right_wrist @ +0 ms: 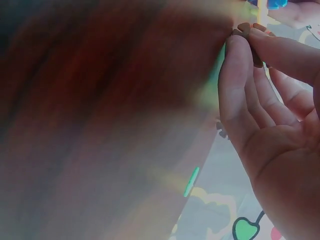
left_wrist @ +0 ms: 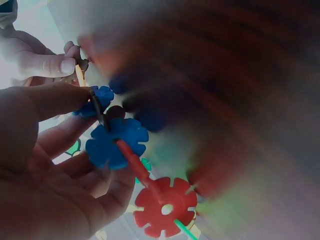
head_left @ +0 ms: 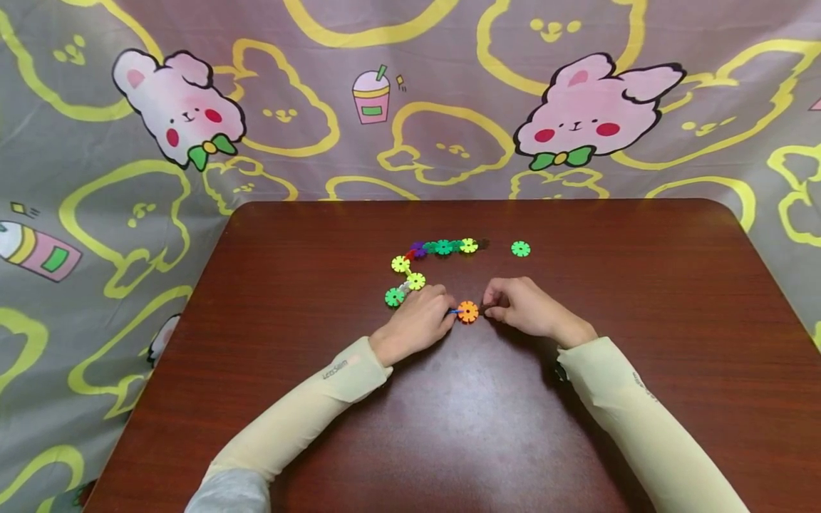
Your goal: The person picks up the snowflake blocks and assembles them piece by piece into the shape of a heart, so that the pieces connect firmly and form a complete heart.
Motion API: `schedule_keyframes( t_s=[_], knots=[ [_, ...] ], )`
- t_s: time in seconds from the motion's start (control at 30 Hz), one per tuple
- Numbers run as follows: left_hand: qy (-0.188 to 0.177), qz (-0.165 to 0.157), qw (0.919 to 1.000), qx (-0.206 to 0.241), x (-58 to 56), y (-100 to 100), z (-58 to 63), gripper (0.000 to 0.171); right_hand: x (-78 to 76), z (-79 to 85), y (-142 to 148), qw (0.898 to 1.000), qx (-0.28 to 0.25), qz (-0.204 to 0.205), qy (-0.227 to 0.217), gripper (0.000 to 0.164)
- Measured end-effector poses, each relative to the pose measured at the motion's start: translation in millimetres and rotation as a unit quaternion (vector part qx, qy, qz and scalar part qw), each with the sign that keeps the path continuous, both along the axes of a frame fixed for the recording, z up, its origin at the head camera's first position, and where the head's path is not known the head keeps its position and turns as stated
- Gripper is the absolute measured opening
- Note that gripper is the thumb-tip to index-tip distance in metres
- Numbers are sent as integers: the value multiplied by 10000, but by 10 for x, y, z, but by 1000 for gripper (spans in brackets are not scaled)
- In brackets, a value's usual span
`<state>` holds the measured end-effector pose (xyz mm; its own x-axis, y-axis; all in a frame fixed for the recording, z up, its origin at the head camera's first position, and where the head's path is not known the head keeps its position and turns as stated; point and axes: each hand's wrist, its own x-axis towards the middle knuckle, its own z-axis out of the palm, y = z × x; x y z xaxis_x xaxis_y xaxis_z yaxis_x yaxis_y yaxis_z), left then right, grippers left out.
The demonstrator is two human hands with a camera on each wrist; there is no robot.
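My left hand [head_left: 420, 317] grips a chain of notched plastic snowflake discs in mid-length. In the left wrist view its thumb and fingers pinch around a dark disc, seen edge-on [left_wrist: 99, 109], beside a blue disc [left_wrist: 117, 142]; a red disc [left_wrist: 166, 206] is slotted on below. From that hand an orange disc [head_left: 468, 311] sticks out to the right. Facing it, my right hand [head_left: 527, 308] pinches a brown disc [right_wrist: 243, 30] between thumb and index finger, at the orange disc's right edge. Whether the two are slotted together I cannot tell.
More of the chain lies behind the left hand, from a green disc [head_left: 394, 297] round to a yellow-green disc [head_left: 469, 246] with a dark disc [head_left: 484, 244] at its end. A loose green disc [head_left: 520, 249] lies apart at the right. Patterned cloth hangs behind the brown table [head_left: 288, 235].
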<state>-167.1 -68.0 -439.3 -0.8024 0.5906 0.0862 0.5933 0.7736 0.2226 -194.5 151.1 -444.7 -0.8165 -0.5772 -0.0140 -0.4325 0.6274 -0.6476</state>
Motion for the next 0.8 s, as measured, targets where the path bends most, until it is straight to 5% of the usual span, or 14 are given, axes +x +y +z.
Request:
schedule_keyframes(
  t_s=[0.8],
  knots=[
    [-75,-101,9996,248,-17,-20,-7,16,34,2,-76,9954,246,257,892,12]
  ],
)
